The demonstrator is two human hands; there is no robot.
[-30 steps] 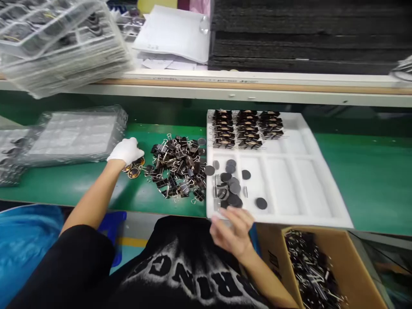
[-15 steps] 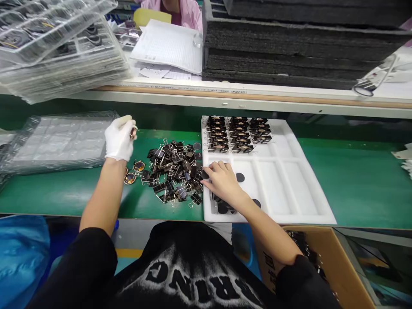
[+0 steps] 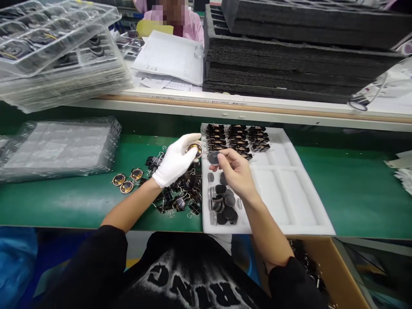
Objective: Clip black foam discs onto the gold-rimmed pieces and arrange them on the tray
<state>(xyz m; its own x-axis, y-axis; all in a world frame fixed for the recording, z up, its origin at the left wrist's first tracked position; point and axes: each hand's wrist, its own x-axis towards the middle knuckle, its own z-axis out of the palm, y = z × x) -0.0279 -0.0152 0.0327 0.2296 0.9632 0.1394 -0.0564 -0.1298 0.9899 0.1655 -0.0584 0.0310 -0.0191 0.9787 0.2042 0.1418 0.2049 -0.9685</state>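
My left hand (image 3: 177, 161), in a white glove, grips a round gold-rimmed part (image 3: 195, 150) that looks like a watch case. Bare, my right hand (image 3: 236, 171) pinches a dark round disc (image 3: 213, 158) just to the right of it; the two pieces are apart. Beneath my left hand is a heap of black binder clips (image 3: 182, 201). Several loose dark discs (image 3: 229, 198) lie in the near left part of the white foam tray (image 3: 273, 201). At its far side stand rows of clipped parts (image 3: 237, 136). More gold-rimmed parts (image 3: 127, 186) lie left of the heap.
Clear plastic trays (image 3: 64, 146) are stacked at the left of the green bench (image 3: 354, 193). On the shelf stand more plastic trays (image 3: 64, 81), papers (image 3: 170, 58) and black foam trays (image 3: 283, 73). A cardboard box (image 3: 347, 274) sits below the bench edge. A person in pink (image 3: 195, 25) is beyond.
My left hand has come right from beside the plastic trays, carrying the gold-rimmed part. My right hand has lifted a dark disc from the foam tray and brought it close.
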